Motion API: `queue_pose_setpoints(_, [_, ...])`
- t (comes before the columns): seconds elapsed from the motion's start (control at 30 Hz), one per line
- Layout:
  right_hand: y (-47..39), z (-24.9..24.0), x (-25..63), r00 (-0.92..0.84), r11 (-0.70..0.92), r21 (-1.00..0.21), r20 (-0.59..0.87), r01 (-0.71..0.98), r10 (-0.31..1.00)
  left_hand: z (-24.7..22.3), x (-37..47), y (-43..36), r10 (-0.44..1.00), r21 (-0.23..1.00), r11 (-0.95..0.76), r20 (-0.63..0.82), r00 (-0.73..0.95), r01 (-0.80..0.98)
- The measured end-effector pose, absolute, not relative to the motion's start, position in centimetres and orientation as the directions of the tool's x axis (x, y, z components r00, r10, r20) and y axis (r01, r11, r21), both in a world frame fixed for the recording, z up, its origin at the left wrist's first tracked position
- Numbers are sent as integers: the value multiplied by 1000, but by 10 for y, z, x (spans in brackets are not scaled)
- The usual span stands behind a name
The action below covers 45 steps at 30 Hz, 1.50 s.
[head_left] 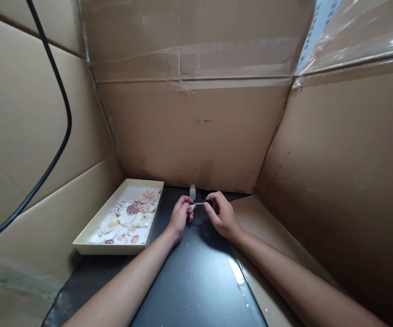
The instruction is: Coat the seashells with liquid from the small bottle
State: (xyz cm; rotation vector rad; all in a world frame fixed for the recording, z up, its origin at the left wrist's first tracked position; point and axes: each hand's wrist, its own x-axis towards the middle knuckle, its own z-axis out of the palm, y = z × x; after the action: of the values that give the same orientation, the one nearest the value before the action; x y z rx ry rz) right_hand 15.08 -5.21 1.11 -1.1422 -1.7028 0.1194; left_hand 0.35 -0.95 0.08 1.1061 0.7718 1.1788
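Observation:
My left hand [181, 215] is closed, pinching a small whitish piece [191, 208] that looks like a seashell. From the right, my right hand [221, 215] grips a thin pale stick [199, 203] between thumb and fingers. The stick's left end reaches the whitish piece; whether it touches cannot be made out. Its right end is hidden by my fingers, where something dark shows. Just behind my left hand stands a small translucent bottle [192, 192], upright on the black tabletop [182, 277].
To the left, a cream tray [111, 249] holds several seashells [133, 208], white, yellowish and purple-striped. Cardboard walls [189, 136] enclose the back and both sides. A black cable [67, 113] hangs at the left. A flat cardboard sheet [256, 222] lies along the right.

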Motion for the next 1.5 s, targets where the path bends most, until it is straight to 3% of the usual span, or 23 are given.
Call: queue_pose_setpoints(1.5, [-53,10,151,-41,551,-558,679,621,733,2,3,-10,959,945,30,64,275,-326])
